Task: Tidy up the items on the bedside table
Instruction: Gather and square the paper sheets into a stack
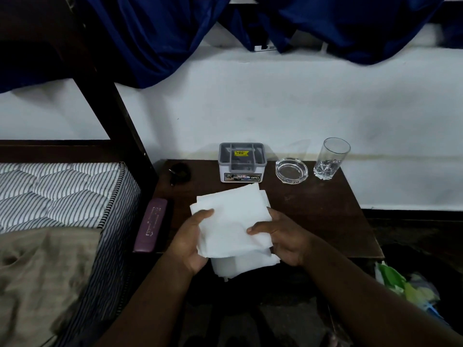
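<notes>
Wall (250, 108): white, with a blue curtain (155, 33) draped above.
Bed (50, 191): striped mattress, left of the table.
Table (325, 216): dark wood, against the wall.
Napkins (233, 221): white stack, held over the table's near edge (lower sheets hang past it).
Left hand (190, 244): grips the stack's left side, thumb on top.
Right hand (283, 239): grips the right side, thumb on top.
Box (241, 162): grey, at the back.
Glass (330, 159): upright, back right.
Ashtray (291, 170): clear, between box and glass.

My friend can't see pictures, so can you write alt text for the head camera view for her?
A person's left hand and right hand hold a stack of white tissues over a dark wooden bedside table. Behind them stand a grey plastic box, a glass ashtray and an empty drinking glass, with a striped mattress on the left.
</notes>
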The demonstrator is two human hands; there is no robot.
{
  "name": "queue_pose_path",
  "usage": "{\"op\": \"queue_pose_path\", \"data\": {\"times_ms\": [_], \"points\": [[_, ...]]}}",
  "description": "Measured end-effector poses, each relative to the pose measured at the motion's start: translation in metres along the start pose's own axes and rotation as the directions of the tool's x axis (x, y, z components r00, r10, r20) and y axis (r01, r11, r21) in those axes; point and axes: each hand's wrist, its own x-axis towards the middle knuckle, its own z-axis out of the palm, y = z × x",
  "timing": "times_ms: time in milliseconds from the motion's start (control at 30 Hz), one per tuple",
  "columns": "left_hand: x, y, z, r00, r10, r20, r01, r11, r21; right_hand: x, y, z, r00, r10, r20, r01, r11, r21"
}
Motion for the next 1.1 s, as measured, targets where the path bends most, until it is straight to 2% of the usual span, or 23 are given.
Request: {"op": "queue_pose_path", "data": {"times_ms": [133, 233, 300, 367, 433, 467, 533, 600, 633, 933, 1033, 1100], "points": [[0.002, 0.000, -0.010, 0.994, 0.027, -0.102, -0.008, 0.983, 0.183, 0.007, 0.000, 0.007, 0.999, -0.024, -0.030, 0.021, 0.995, -0.093], [0.008, 0.001, -0.022, 0.978, 0.096, -0.184, -0.052, 0.972, 0.230, 0.013, -0.012, 0.003, 0.997, -0.025, -0.077, 0.006, 0.969, -0.248], [0.011, 0.003, -0.032, 0.968, 0.124, -0.218, -0.072, 0.970, 0.231, 0.021, -0.023, -0.007, 0.976, -0.048, -0.214, -0.005, 0.971, -0.239], [0.015, 0.007, -0.046, 0.944, 0.144, -0.296, -0.060, 0.959, 0.276, 0.032, -0.030, -0.026, 0.887, -0.175, -0.427, 0.062, 0.963, -0.264], [0.020, 0.011, -0.058, 0.922, 0.145, -0.359, -0.025, 0.948, 0.316, 0.040, -0.032, -0.043, 0.782, -0.305, -0.543, 0.044, 0.897, -0.440], [0.023, 0.012, -0.064, 0.913, 0.143, -0.383, -0.008, 0.943, 0.332, 0.044, -0.030, -0.050, 0.769, -0.338, -0.542, -0.019, 0.836, -0.548], [0.027, 0.015, -0.071, 0.899, 0.147, -0.413, 0.023, 0.924, 0.381, 0.042, -0.029, -0.048, 0.803, -0.358, -0.477, -0.156, 0.646, -0.747], [0.029, 0.015, -0.074, 0.897, 0.162, -0.412, 0.034, 0.903, 0.429, 0.036, -0.028, -0.034, 0.835, -0.383, -0.396, -0.200, 0.458, -0.866], [0.029, 0.014, -0.072, 0.893, 0.165, -0.418, 0.039, 0.898, 0.439, 0.032, -0.026, -0.026, 0.841, -0.398, -0.366, -0.196, 0.407, -0.892], [0.032, 0.007, -0.068, 0.909, 0.164, -0.384, 0.004, 0.916, 0.402, 0.015, 0.008, 0.004, 0.833, -0.405, -0.377, -0.283, 0.273, -0.919], [0.031, 0.007, -0.068, 0.908, 0.175, -0.380, -0.011, 0.918, 0.397, 0.005, 0.018, 0.007, 0.813, -0.401, -0.422, -0.308, 0.319, -0.896], [0.031, 0.006, -0.069, 0.905, 0.184, -0.384, -0.015, 0.915, 0.403, -0.003, 0.027, 0.009, 0.803, -0.377, -0.462, -0.316, 0.388, -0.866]]}}
